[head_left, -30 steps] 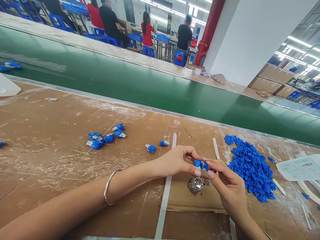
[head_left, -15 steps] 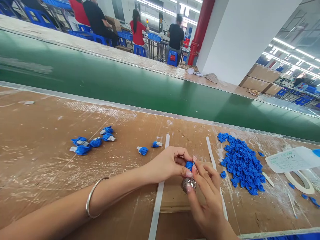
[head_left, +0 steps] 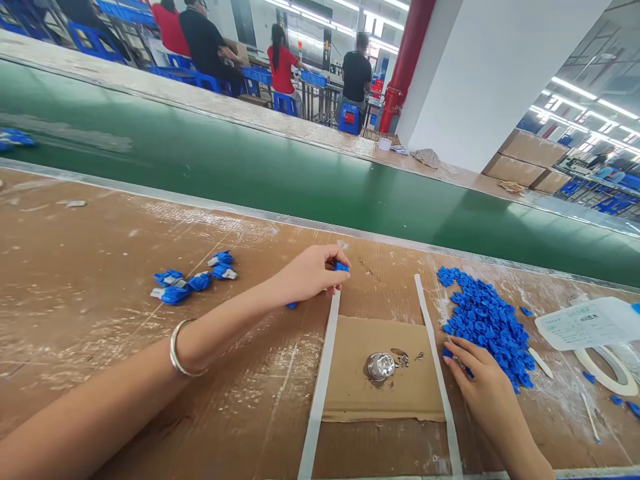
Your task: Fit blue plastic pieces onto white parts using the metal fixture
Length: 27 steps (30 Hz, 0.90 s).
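My left hand [head_left: 320, 270] pinches a small blue piece [head_left: 341, 267] above the top end of the left white strip [head_left: 323, 373]. My right hand [head_left: 477, 373] has its fingertips at the lower left edge of the pile of blue pieces [head_left: 487, 320], closed on a blue piece [head_left: 449, 351]. Between the hands, a small shiny metal cup [head_left: 381, 366] stands on a cardboard sheet [head_left: 345, 393], with wet spots beside it. Several blue bundles with pale tabs [head_left: 173, 293] lie at the left. Another blue piece shows partly under my left forearm.
Beyond the brown table [head_left: 125, 227] runs a green conveyor belt [head_left: 280, 180], with blue bundles at its far left. A translucent bottle [head_left: 585, 323], a tape roll [head_left: 607, 373] and a swab [head_left: 590, 418] lie at the right. People sit in the background.
My hands have parted. The left moved up and left with a blue piece, the right moved right to the pile. The metal cup is uncovered. Blue bundles now show on the belt.
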Each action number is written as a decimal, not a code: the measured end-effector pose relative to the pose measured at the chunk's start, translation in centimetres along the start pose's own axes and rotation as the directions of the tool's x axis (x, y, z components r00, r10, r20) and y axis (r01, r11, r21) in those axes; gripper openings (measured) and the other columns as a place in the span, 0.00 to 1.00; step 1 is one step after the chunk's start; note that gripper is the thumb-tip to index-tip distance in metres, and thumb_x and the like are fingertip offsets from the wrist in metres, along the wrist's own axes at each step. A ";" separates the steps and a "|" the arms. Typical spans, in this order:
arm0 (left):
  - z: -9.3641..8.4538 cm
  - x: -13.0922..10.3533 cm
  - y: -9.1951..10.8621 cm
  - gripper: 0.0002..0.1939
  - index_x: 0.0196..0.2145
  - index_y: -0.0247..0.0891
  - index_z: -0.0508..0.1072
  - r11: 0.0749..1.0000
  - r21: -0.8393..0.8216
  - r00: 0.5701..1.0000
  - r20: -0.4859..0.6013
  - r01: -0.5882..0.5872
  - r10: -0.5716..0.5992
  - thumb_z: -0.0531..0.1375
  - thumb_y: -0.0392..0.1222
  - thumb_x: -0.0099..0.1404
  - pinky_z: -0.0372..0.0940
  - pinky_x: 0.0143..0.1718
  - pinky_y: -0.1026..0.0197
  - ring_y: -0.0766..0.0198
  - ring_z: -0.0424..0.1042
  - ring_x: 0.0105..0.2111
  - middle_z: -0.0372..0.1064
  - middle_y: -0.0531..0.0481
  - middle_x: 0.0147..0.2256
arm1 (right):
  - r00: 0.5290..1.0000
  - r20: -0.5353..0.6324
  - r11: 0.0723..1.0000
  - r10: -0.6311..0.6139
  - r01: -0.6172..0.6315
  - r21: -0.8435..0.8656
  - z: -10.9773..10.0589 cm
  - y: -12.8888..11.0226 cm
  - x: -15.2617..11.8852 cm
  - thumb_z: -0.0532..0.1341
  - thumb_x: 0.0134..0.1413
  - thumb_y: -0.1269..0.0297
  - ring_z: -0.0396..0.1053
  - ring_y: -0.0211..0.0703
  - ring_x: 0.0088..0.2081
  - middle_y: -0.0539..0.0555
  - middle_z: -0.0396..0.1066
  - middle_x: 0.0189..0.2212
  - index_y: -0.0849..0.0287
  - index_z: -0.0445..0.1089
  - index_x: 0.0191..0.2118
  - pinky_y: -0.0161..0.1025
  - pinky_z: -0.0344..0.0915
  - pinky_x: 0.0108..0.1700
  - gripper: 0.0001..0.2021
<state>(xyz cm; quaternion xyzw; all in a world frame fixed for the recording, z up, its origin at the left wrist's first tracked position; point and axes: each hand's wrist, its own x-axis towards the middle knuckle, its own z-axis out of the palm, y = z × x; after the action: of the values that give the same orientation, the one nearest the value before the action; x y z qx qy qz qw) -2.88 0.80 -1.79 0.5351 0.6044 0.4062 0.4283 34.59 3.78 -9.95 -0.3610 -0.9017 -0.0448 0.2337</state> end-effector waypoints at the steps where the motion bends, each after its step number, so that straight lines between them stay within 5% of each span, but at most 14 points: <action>1: -0.6 0.1 0.0 0.07 0.33 0.37 0.67 0.992 0.128 0.997 -0.066 -0.018 0.027 0.59 0.39 0.55 0.64 0.28 0.60 0.61 0.69 0.25 0.68 0.51 0.25 | 0.999 -0.003 0.999 -0.035 0.035 0.002 0.3 0.2 -0.2 0.46 0.74 0.58 0.70 0.52 0.44 0.58 0.72 0.45 0.63 0.73 0.44 0.50 0.72 0.41 0.20; 3: -1.8 0.2 0.1 0.05 0.34 0.37 0.68 0.885 0.466 0.984 -0.149 -0.020 0.100 0.57 0.37 0.58 0.64 0.33 0.58 0.57 0.71 0.30 0.71 0.49 0.30 | 0.995 -0.021 0.995 -0.100 0.100 -0.008 0.8 0.5 -0.6 0.46 0.74 0.61 0.70 0.51 0.43 0.59 0.71 0.44 0.64 0.72 0.43 0.48 0.71 0.41 0.19; 5: -2.9 0.2 0.0 0.06 0.36 0.37 0.69 0.630 0.775 0.987 -0.135 0.048 0.090 0.54 0.35 0.61 0.63 0.36 0.56 0.52 0.71 0.37 0.72 0.45 0.35 | 0.990 -0.023 0.990 -0.139 0.139 -0.020 1.1 0.7 -0.7 0.46 0.73 0.63 0.70 0.52 0.42 0.60 0.71 0.42 0.64 0.70 0.43 0.49 0.70 0.42 0.17; 7: -3.9 0.2 -0.2 0.09 0.36 0.36 0.70 0.401 0.909 0.994 -0.108 0.112 -0.033 0.52 0.31 0.60 0.63 0.36 0.54 0.48 0.71 0.40 0.72 0.41 0.38 | 0.987 0.007 0.987 -0.162 0.162 -0.012 1.3 0.9 -0.7 0.47 0.71 0.64 0.70 0.54 0.43 0.61 0.71 0.42 0.62 0.69 0.44 0.50 0.69 0.44 0.15; 9: -4.6 0.1 -0.5 0.10 0.33 0.34 0.71 0.307 0.940 0.983 -0.106 0.148 -0.149 0.52 0.27 0.56 0.64 0.35 0.54 0.46 0.72 0.40 0.73 0.38 0.37 | 0.986 0.024 0.986 -0.165 0.165 -0.001 1.2 0.9 -0.6 0.47 0.70 0.64 0.69 0.55 0.43 0.61 0.71 0.41 0.61 0.68 0.44 0.51 0.68 0.45 0.14; 16: -4.6 -0.1 -0.9 0.10 0.33 0.30 0.72 0.259 0.959 0.978 -0.059 0.112 -0.202 0.52 0.26 0.59 0.63 0.42 0.48 0.40 0.69 0.45 0.70 0.29 0.43 | 1.000 -0.002 0.997 -0.010 0.010 0.075 0.0 0.0 0.4 0.46 0.73 0.57 0.71 0.47 0.37 0.57 0.68 0.39 0.58 0.66 0.46 0.42 0.72 0.35 0.14; 22: -2.9 0.1 -1.0 0.12 0.34 0.36 0.70 0.506 0.860 0.982 0.144 -0.062 -0.124 0.56 0.48 0.66 0.60 0.33 0.59 0.52 0.71 0.39 0.72 0.43 0.40 | 0.999 -0.029 0.999 -0.025 0.026 0.038 -0.2 0.2 0.0 0.46 0.74 0.58 0.71 0.45 0.34 0.56 0.68 0.35 0.59 0.67 0.40 0.40 0.72 0.34 0.16; 27: -1.9 0.4 -2.3 0.05 0.36 0.36 0.71 0.526 0.828 0.968 0.247 -0.192 -0.036 0.57 0.35 0.60 0.60 0.35 0.58 0.52 0.70 0.38 0.71 0.44 0.38 | 0.989 0.003 0.989 -0.145 0.145 -0.018 0.1 0.4 -1.3 0.45 0.73 0.64 0.70 0.52 0.41 0.61 0.69 0.40 0.63 0.68 0.44 0.47 0.73 0.41 0.16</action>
<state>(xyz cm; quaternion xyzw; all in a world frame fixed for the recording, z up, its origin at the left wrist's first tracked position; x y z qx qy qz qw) -5.37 0.94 -3.44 0.7456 0.6457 0.0153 0.1639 35.65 3.26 -10.72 -0.2966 -0.9254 -0.0692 0.2256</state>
